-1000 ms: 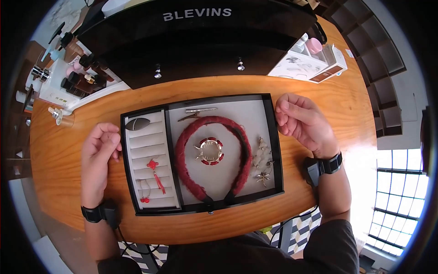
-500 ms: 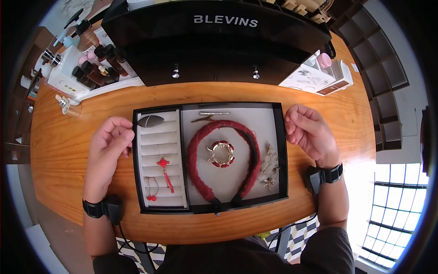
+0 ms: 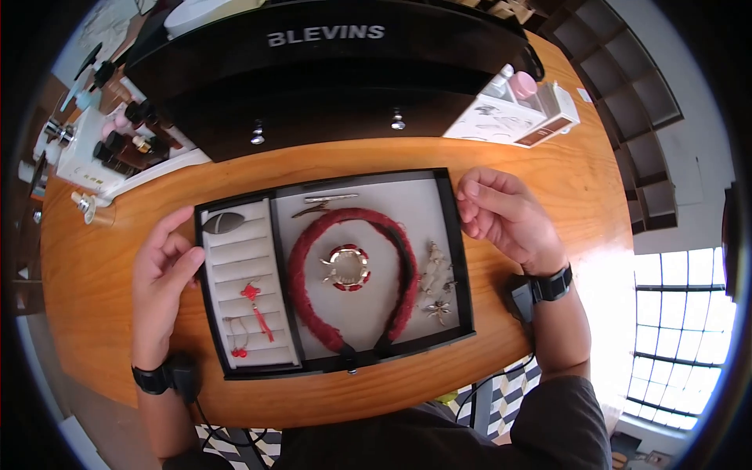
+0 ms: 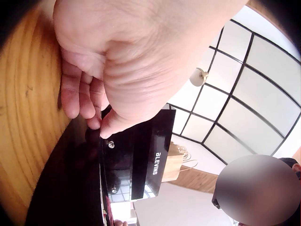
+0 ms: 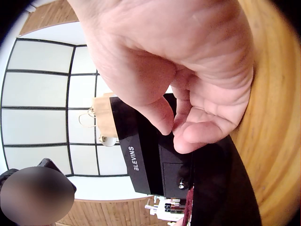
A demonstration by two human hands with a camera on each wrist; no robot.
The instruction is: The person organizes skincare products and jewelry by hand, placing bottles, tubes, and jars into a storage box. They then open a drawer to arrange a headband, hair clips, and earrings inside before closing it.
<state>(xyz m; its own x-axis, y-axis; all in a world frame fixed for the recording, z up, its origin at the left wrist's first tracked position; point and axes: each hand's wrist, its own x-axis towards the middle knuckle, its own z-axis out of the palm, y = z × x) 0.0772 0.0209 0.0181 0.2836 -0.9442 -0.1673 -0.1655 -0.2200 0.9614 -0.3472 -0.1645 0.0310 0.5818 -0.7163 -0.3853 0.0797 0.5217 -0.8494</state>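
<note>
A black-framed tray (image 3: 333, 366) lies on the wooden table. Its left part has pale ridges holding a dark oval clip (image 3: 224, 223), a red tasselled earring (image 3: 261, 317) and a pair of red-beaded earrings (image 3: 239, 352). To the right, a red fuzzy headband (image 3: 305, 290) surrounds a red and gold claw clip (image 3: 348, 268); metal hair clips (image 3: 332, 197) lie above it and flower-like ornaments (image 3: 439, 312) beside it. My left hand (image 3: 160, 274) pinches the tray's left rim with thumb and index; my right hand (image 3: 509, 215) pinches its right rim near the far corner.
A black box (image 3: 313, 94) with two knobs, lettered BLEVINS, stands behind the tray. Bottles (image 3: 129, 149) in a white holder (image 3: 78, 160) are at the left, with a small bottle (image 3: 94, 211) in front. A white organizer (image 3: 497, 117) stands at the back right.
The head view has shifted. The left index finger and thumb have spread farther apart along the tray's left edge; the right hand keeps its place at the right edge.
</note>
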